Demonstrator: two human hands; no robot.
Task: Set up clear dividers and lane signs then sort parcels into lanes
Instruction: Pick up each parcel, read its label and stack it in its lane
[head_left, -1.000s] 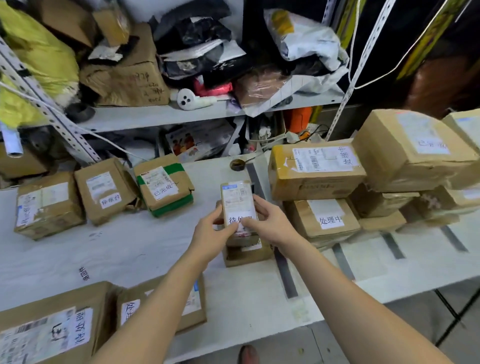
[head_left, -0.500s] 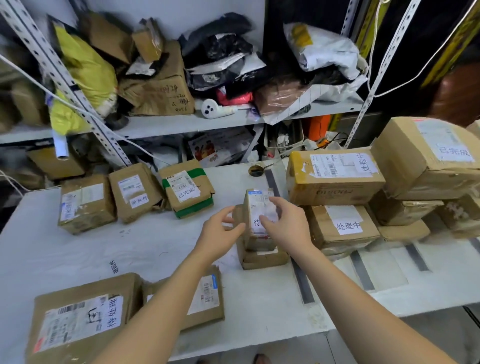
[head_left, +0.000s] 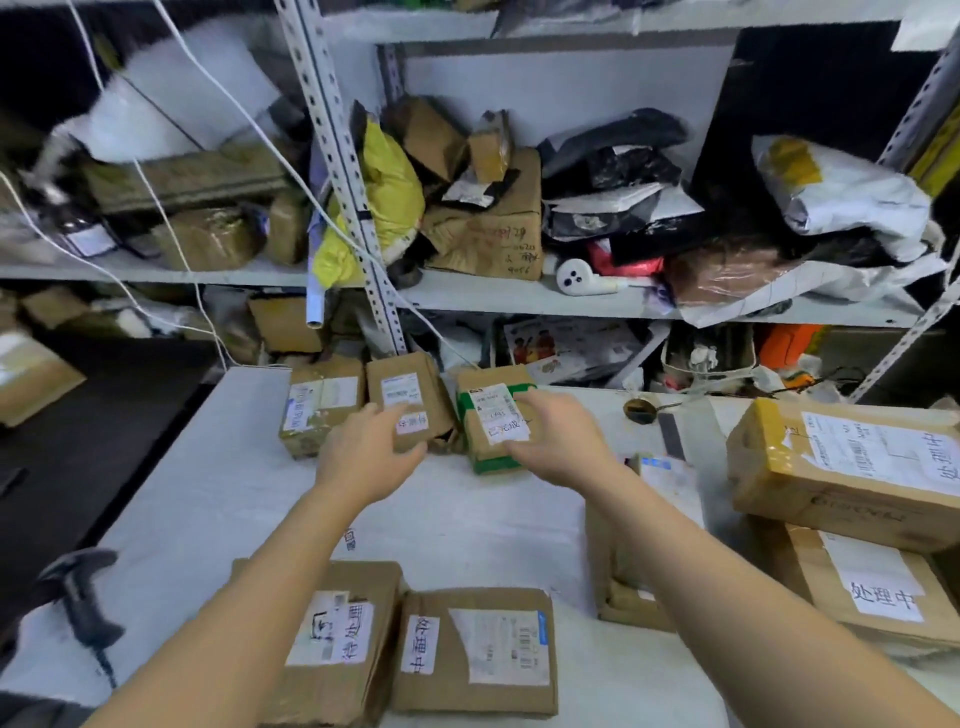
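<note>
Black scanner (head_left: 78, 597) at the table's (head_left: 234, 493) left edge. Far edge, in a row: plain parcel (head_left: 319, 402), middle parcel (head_left: 400, 384), green-taped parcel (head_left: 485, 441). Left hand (head_left: 363, 457) has its fingers straight at the middle parcel's front; it's probably touching, but blur hides it. Right hand (head_left: 556, 441) lies flat on the green-taped parcel, gripping nothing. Hands apart. Two labelled parcels (head_left: 478, 649) sit at the near edge, stacked boxes (head_left: 852, 467) at the right edge.
</note>
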